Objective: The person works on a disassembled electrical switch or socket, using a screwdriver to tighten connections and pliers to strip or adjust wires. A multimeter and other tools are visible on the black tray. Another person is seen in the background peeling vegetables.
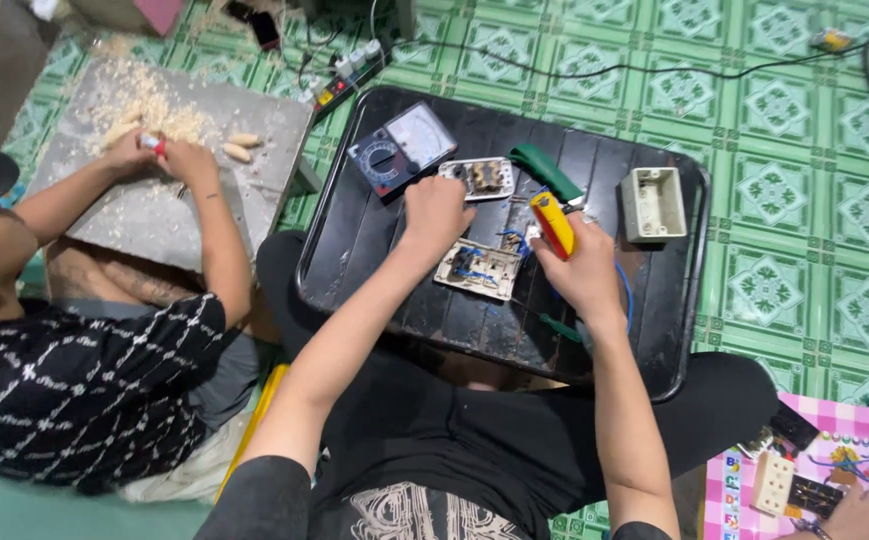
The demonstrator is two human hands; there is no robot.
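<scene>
Yellow-handled tool [554, 222] in right hand [583, 272] slants, tip pointing up-left.

The tray [355, 250] looks like glossy black plastic with ribbed slats. The tool [555, 222] in the right hand [585, 275] has a smooth yellow and red plastic grip. The switch plate [478, 270] by the left hand [437, 212] is matt off-white plastic, same as the box [654, 204]. Floor tiles [785, 110] are shiny green, and the wooden board [205, 170] has rough pale shavings on it.
</scene>
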